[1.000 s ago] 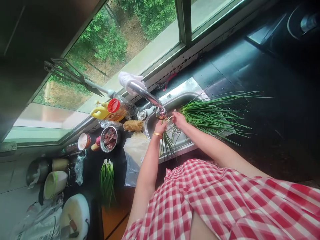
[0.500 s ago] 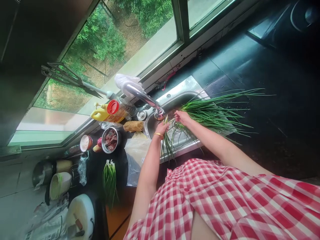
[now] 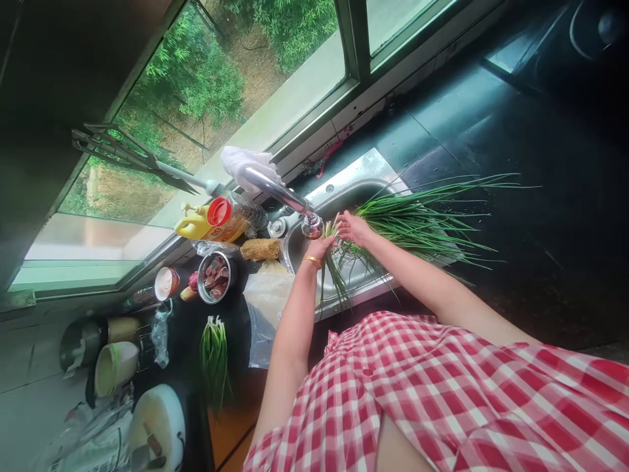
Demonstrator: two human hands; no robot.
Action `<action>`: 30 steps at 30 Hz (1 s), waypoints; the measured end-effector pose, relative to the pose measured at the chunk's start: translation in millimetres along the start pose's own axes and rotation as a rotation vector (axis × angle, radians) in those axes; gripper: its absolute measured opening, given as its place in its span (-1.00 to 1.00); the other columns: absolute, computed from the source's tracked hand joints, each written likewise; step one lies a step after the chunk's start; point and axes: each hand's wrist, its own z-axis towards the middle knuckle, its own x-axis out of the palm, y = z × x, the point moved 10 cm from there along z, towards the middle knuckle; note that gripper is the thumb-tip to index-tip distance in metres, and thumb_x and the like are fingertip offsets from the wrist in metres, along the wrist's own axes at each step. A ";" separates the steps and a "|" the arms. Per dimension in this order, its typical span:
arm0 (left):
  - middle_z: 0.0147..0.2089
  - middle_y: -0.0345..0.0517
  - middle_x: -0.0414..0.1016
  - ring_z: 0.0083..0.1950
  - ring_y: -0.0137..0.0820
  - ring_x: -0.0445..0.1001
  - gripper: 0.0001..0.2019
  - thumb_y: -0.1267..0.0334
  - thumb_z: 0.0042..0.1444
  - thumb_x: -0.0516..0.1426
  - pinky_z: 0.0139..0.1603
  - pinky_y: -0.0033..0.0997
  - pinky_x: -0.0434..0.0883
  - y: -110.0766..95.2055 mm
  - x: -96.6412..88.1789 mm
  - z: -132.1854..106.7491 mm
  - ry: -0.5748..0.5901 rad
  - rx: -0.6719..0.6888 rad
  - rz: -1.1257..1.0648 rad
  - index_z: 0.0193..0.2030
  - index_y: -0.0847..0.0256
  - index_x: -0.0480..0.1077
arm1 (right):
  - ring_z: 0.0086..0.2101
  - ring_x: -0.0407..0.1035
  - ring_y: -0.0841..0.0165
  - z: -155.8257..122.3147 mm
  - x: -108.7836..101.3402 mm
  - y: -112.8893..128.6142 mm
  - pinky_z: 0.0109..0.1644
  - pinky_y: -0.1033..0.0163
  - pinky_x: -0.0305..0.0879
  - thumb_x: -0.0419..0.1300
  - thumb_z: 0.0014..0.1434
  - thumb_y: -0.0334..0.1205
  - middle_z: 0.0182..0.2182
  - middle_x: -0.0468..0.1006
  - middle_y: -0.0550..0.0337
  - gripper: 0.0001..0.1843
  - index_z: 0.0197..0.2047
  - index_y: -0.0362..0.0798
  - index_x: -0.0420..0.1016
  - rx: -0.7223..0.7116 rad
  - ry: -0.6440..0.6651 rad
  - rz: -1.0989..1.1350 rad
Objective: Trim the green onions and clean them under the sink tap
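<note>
My left hand (image 3: 322,249) is closed round a small bunch of spring onions (image 3: 334,278), white ends up and green leaves hanging down over the sink (image 3: 339,303). My right hand (image 3: 354,229) is close beside the white ends, its fingers stretched out towards them; whether they touch is too small to tell. Behind my right hand a large heap of spring onions (image 3: 417,219) lies across the sink's right side, leaves reaching over the dark counter. A chrome faucet (image 3: 282,191) with a white cloth (image 3: 243,164) on it arches above the sink.
To the left on the counter are another spring onion bunch (image 3: 214,357), a metal bowl of dark reddish pieces (image 3: 215,277), a brown sponge-like block (image 3: 260,249), a plastic bag (image 3: 265,314) and a yellow jug (image 3: 191,224). A cleaver lies on a round chopping board (image 3: 164,410).
My right hand's fingers have spread from a pinch near the white ends. The bunch in my left hand has shifted slightly and stands nearer my right fingers.
</note>
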 end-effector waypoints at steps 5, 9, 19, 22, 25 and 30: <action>-0.58 -0.23 0.44 -0.60 -0.60 0.28 -0.77 0.24 -0.09 0.33 -0.55 -0.58 0.20 1.1 4.9 -1.8 0.016 -0.055 -0.045 -0.33 0.32 0.48 | -0.60 0.26 0.55 -6.9 4.6 6.8 -0.52 0.42 0.21 0.27 0.13 -0.23 -0.57 0.42 0.34 -0.88 -0.37 -0.07 0.43 -0.100 0.031 -0.060; -0.58 -0.24 0.44 -0.60 -0.60 0.30 -0.73 0.18 -0.05 0.32 -0.57 -0.59 0.20 2.1 4.0 -2.2 -0.008 -0.065 -0.076 -0.26 0.32 0.47 | -0.57 0.32 0.51 -6.1 8.3 5.9 -0.50 0.41 0.22 0.26 0.11 -0.28 -0.55 0.48 0.29 -0.94 -0.36 -0.09 0.48 -0.096 0.062 -0.094; -0.53 -0.23 0.44 -0.53 -0.54 0.38 -0.76 0.23 -0.05 0.32 -0.45 -0.53 0.31 -1.6 -10.2 0.9 -0.135 0.005 0.006 -0.26 0.29 0.46 | -0.63 0.14 0.56 -4.2 12.2 4.8 -0.55 0.40 0.11 0.36 -0.05 -0.19 -0.68 0.39 0.33 -0.81 -0.51 -0.13 0.50 -0.145 0.101 -0.255; -0.57 -0.25 0.41 -0.55 -0.57 0.33 -0.80 0.26 -0.05 0.32 -0.45 -0.55 0.28 -2.1 -5.2 0.2 -0.094 0.023 0.043 -0.33 0.30 0.45 | -0.66 0.09 0.57 -1.6 5.7 6.5 -0.61 0.42 0.03 0.34 -0.03 -0.21 -0.73 0.30 0.37 -0.77 -0.58 -0.11 0.42 -0.152 0.022 -0.213; -0.58 -0.24 0.41 -0.55 -0.58 0.31 -0.82 0.27 -0.04 0.30 -0.44 -0.55 0.27 -3.6 -0.4 -1.5 -0.045 0.038 0.044 -0.37 0.31 0.44 | -0.66 0.13 0.57 1.2 -0.3 2.8 -0.60 0.44 0.08 0.32 0.01 -0.23 -0.73 0.29 0.37 -0.75 -0.58 -0.09 0.37 -0.110 -0.031 -0.100; -0.58 -0.21 0.42 -0.56 -0.58 0.31 -0.80 0.25 -0.09 0.33 -0.46 -0.55 0.25 1.8 3.7 -2.5 0.023 0.000 0.059 -0.44 0.33 0.44 | -0.65 0.18 0.54 0.9 9.8 -0.4 -0.57 0.41 0.09 0.36 -0.01 -0.18 -0.71 0.33 0.33 -0.75 -0.53 -0.10 0.40 -0.073 0.071 -0.099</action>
